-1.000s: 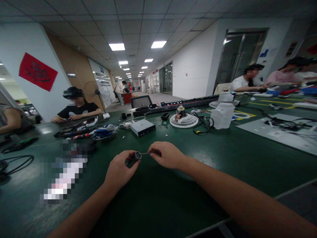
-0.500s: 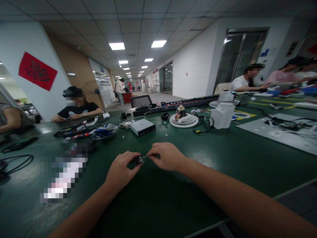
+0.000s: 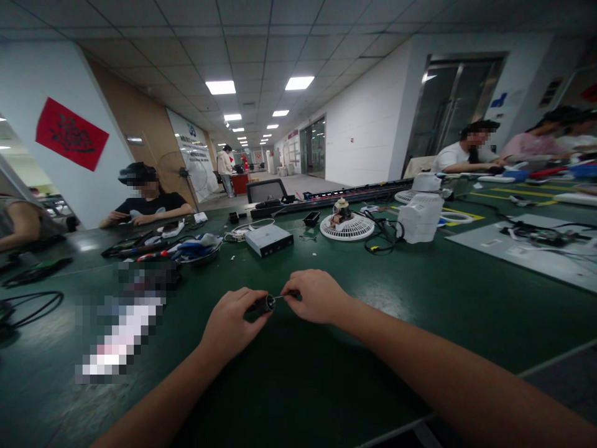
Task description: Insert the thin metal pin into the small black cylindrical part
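My left hand (image 3: 229, 322) pinches a small dark cylindrical part (image 3: 269, 303) between thumb and fingers, its round end with a light rim facing right. In my right hand (image 3: 316, 297) is a thin screwdriver (image 3: 280, 297); its metal shaft points left, and most of its dark handle is hidden by the fingers. The tip meets the open end of the cylindrical part, though whether it touches inside is too small to tell. Both hands are above the green tabletop (image 3: 298, 373), near its front.
Beyond my hands lie a silver disc drive (image 3: 269, 239), a small black tray (image 3: 311, 218), a white fan grille with motor (image 3: 346, 226), black cables (image 3: 385, 239) and a white housing (image 3: 418, 216). Tools and cloth (image 3: 196, 247) lie left. A grey panel (image 3: 527, 249) is right. People sit around the table.
Both hands have shifted very slightly to the right with the cylindrical part and the screwdriver. The cylinder's end has turned a little, showing less of its inside.
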The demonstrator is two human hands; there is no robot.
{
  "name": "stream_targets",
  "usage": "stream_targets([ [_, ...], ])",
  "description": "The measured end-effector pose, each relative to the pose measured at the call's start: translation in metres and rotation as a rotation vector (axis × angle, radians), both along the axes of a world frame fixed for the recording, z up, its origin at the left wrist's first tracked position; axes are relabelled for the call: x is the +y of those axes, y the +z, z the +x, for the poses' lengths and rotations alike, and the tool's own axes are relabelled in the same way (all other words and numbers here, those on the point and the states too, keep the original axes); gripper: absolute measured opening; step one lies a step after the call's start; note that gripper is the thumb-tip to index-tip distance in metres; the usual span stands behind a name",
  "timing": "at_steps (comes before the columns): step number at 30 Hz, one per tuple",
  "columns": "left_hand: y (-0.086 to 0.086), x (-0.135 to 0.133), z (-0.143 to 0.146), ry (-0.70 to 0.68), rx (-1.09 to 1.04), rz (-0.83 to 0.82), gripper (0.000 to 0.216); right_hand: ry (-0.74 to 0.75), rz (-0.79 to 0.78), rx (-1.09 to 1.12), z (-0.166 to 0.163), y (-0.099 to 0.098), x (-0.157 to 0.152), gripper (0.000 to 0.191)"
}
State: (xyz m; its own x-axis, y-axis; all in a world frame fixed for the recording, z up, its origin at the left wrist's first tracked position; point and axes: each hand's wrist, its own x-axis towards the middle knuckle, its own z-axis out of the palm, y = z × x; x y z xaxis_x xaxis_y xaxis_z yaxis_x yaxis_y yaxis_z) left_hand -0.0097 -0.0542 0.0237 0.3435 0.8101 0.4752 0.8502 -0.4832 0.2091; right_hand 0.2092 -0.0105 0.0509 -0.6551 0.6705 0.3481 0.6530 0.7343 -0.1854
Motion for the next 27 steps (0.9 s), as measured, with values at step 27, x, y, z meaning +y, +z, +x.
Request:
stream_targets([
  [27, 0.0006, 0.0002, 0.0001, -0.011, 0.012, -0.029, 0.029, 0.018, -0.071, 0.005, -0.0037, -0.0008, -0.0026, 0.021],
])
